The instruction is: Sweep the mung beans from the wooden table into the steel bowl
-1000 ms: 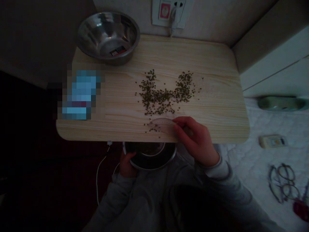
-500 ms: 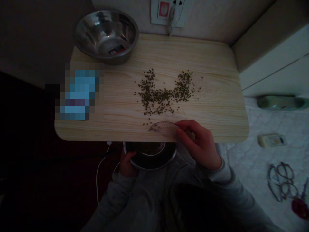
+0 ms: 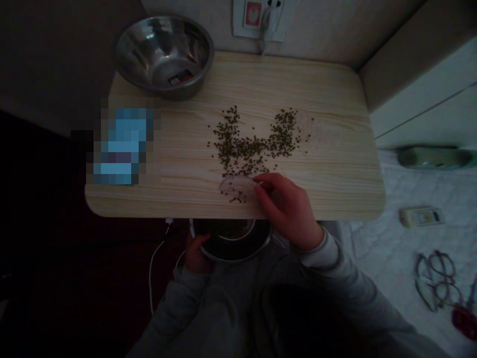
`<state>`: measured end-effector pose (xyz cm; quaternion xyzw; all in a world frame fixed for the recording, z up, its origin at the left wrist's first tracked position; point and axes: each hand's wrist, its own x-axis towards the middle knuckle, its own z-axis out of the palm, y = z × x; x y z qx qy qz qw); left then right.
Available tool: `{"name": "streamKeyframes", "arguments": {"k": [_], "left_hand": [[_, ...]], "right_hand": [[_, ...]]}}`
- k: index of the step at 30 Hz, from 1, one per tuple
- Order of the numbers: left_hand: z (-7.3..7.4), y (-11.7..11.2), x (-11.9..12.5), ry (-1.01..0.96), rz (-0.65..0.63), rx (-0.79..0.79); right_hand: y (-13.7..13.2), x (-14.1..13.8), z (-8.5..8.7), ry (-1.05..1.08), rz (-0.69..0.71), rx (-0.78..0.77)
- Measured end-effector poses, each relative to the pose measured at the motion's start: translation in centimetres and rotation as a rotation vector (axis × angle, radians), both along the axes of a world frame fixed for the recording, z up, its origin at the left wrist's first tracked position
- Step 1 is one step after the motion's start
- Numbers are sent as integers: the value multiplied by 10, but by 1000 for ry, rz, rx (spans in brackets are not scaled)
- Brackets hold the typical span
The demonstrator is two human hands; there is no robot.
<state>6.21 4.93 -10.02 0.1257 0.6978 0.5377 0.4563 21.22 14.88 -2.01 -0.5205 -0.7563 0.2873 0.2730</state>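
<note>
My right hand [image 3: 286, 209] pinches the right end of a thin, clear plastic oval piece [image 3: 238, 185], perhaps a lid. It is over the front of the wooden tabletop [image 3: 328, 189], and small dark green beans show through and below it. Beyond it lies a scattered patch of the same beans [image 3: 248, 146], dense at left and right. Just under the table's front edge, my left hand [image 3: 197, 253] grips the left rim of a round dark vessel with a light rim [image 3: 231, 251]. The table hides part of that vessel, and its contents are too dark to make out.
A steel bowl [image 3: 164, 54] stands at the back left corner. A blurred-out blue rectangle [image 3: 124, 144] lies at the left. A wall socket [image 3: 259, 20] with a plug is behind. A white cable [image 3: 151, 278] hangs below. Right of the table, several objects lie on white quilted bedding [image 3: 391, 258].
My right hand has moved left and slightly away from me with the clear plastic piece, to the near edge of the beans. Several beans now lie nearer the table's front. My left hand stays put.
</note>
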Motion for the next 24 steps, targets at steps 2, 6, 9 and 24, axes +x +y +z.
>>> {"name": "streamKeyframes", "arguments": {"k": [2, 6, 9, 24], "left_hand": [[-2, -1, -1, -24, 0, -14], [-12, -2, -3, -46, 21, -24], [-18, -3, -5, -29, 33, -18], [-16, -4, -5, 22, 26, 7]], "right_hand": [[-1, -3, 0, -8, 26, -3], [-4, -2, 2, 3, 71, -23], [-6, 1, 2, 13, 43, -25], [-22, 10, 2, 39, -6, -70]]}}
